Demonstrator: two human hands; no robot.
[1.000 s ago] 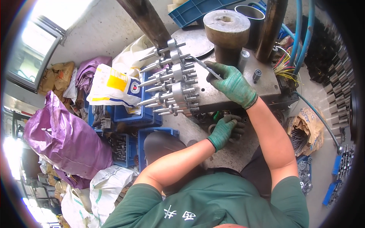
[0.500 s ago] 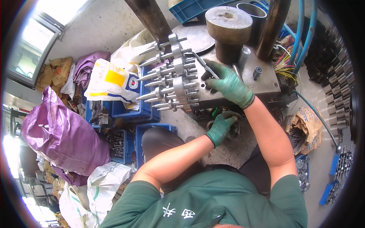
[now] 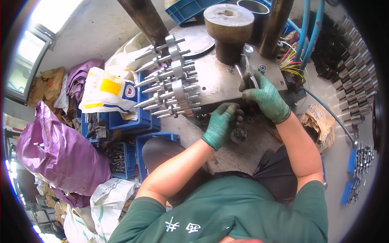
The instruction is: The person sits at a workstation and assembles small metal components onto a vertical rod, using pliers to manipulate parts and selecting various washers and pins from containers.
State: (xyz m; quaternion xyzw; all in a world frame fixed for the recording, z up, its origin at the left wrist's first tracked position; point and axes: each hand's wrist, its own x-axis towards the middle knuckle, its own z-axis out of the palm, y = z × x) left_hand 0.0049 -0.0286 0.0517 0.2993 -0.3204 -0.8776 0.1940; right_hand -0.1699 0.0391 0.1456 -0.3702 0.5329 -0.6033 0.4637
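Note:
Both my hands wear green gloves with dark, dirty fingertips. My right hand [image 3: 267,97] is closed around a slim metal hand tool [image 3: 250,71], held upright and blurred above the right part of the steel machine bed [image 3: 219,83]. My left hand [image 3: 222,124] is just in front of the bed's near edge, fingers curled; whatever they hold, if anything, is hidden. Beneath its fingers is a dark round container [image 3: 239,135], partly covered. A row of stepped steel shafts with thick collars [image 3: 178,91] lies along the bed's left edge, thin ends pointing left.
A heavy steel cylinder [image 3: 227,24] stands on the bed between two thick columns [image 3: 148,20]. Blue hoses [image 3: 310,36] and coloured wires [image 3: 289,67] run at the right. Blue crates [image 3: 142,119] and a purple sack [image 3: 60,150] stand left; an open paper sack [image 3: 320,125] is at right.
My right hand has moved right and toward me with the tool, away from the shafts, and the tool is more upright. My left hand has risen to the bed's near edge. The view has shifted slightly.

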